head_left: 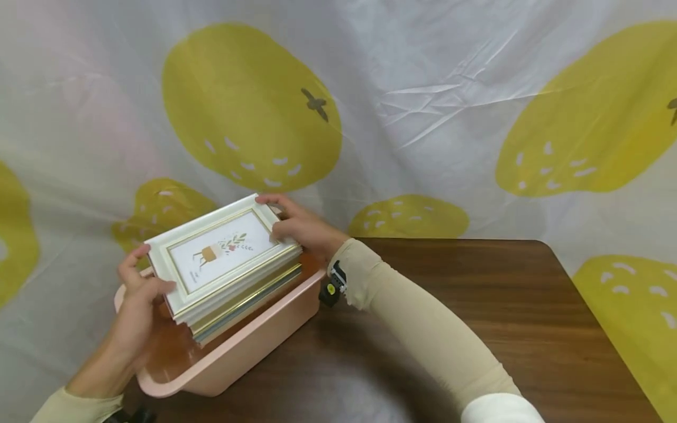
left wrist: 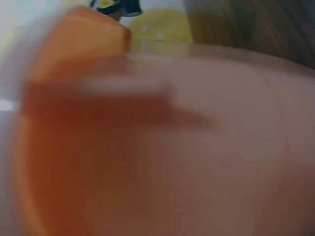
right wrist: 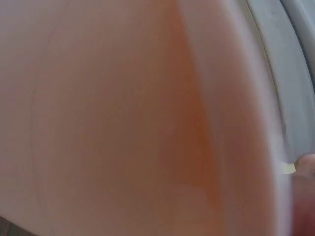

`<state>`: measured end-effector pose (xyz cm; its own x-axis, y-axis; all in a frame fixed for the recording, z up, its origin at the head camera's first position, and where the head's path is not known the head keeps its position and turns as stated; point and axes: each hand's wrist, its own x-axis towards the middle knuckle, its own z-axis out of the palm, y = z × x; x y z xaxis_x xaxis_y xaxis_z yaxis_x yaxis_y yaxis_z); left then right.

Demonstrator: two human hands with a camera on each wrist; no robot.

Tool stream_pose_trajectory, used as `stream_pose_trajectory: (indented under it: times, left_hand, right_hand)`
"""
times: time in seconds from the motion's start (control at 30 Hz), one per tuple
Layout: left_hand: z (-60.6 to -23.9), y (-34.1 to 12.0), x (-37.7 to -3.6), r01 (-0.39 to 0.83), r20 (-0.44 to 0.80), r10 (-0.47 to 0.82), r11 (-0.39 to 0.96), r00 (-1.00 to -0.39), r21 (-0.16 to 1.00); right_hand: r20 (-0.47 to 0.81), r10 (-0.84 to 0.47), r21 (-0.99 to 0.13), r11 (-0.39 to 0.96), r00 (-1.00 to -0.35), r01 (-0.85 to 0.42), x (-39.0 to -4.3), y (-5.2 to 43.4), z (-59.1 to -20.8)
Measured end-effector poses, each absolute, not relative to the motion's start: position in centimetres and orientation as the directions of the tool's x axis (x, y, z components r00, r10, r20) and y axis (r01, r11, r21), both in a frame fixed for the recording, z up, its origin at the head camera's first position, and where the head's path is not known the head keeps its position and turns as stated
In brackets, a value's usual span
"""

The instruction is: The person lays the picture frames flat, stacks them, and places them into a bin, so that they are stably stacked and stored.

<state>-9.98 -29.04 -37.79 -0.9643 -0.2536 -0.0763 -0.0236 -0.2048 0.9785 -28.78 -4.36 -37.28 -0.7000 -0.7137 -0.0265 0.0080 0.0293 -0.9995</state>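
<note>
Both hands hold a white picture frame (head_left: 224, 249) with a gold inner border and a print of a plant in a pot on legs. My left hand (head_left: 138, 294) grips its left end, thumb on the face near the front corner. At the right end my right hand (head_left: 302, 228) grips it the same way. Under it, edges of more picture frames (head_left: 248, 302) show in gold and grey, within a pink basin (head_left: 259, 346). The left wrist view is mostly the blurred basin wall (left wrist: 226, 147). A pale frame edge (right wrist: 290, 83) appears in the right wrist view.
The basin stands on a dark brown wooden table (head_left: 476, 282), at its left part. Behind hangs a white curtain (head_left: 412, 70) with large yellow fruit prints, close to the table's back edge. A wrist strap with a small camera (head_left: 332, 288) sits near the basin's right end.
</note>
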Motion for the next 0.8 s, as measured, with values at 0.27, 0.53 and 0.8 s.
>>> stream_pose_trajectory:
  times: [0.27, 0.53, 0.8]
  left_hand:
    - [-38.7, -28.3, -11.7, -0.118, -0.179, -0.423, -0.166, -0.888, 0.979]
    - [-39.2, -28.4, -12.3, -0.237, -0.271, -0.427, -0.133, -0.862, 0.962]
    - [-40.0, -29.1, -11.7, -0.297, -0.348, -0.315, -0.197, -0.883, 0.934]
  right_hand:
    - [-0.059, -0.68, -0.992, 0.12, -0.731, -0.032, -29.7, -6.8, -39.2]
    - [-0.087, -0.678, -0.983, 0.179, -0.73, -0.05, -29.5, -7.5, -39.8]
    - [-0.167, -0.699, -0.968, 0.249, -0.695, -0.019, -28.9, -7.7, -39.9]
